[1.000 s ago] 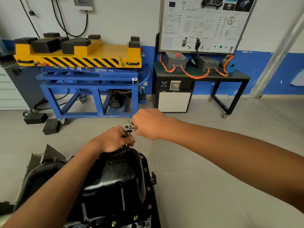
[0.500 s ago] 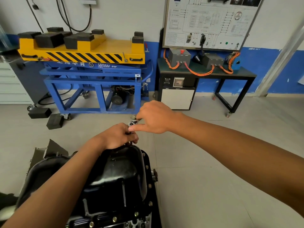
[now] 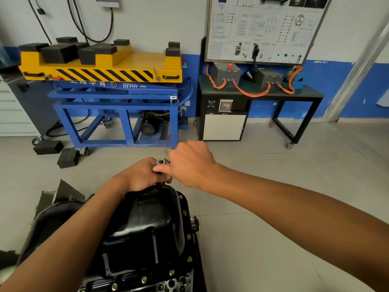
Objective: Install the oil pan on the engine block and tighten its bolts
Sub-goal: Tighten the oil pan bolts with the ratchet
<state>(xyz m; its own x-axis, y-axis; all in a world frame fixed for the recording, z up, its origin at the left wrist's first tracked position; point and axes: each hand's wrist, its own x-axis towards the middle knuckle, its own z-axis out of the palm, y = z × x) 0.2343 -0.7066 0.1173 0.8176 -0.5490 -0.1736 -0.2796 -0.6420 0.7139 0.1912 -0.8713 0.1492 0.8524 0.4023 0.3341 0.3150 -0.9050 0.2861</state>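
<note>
Head view: on the left, your left hand [image 3: 143,174] is curled round the lower part of the ratchet [image 3: 163,161], just under its head. The fingers are pressed together and steady the tool over the far rim of the oil pan [image 3: 147,224]. The pan sits black and upturned on the engine block [image 3: 168,285], beneath your forearms, with bolts [image 3: 185,212] already seated along its right flange. Further right, your right hand [image 3: 190,163] wraps over the handle and hides it. A second ago it was a plain fist. Now the forefinger lies stretched toward the head, touching your left knuckles. The hand has barely travelled, so I judge you're resetting your grip between strokes, and this far-end bolt isn't tight yet.
</note>
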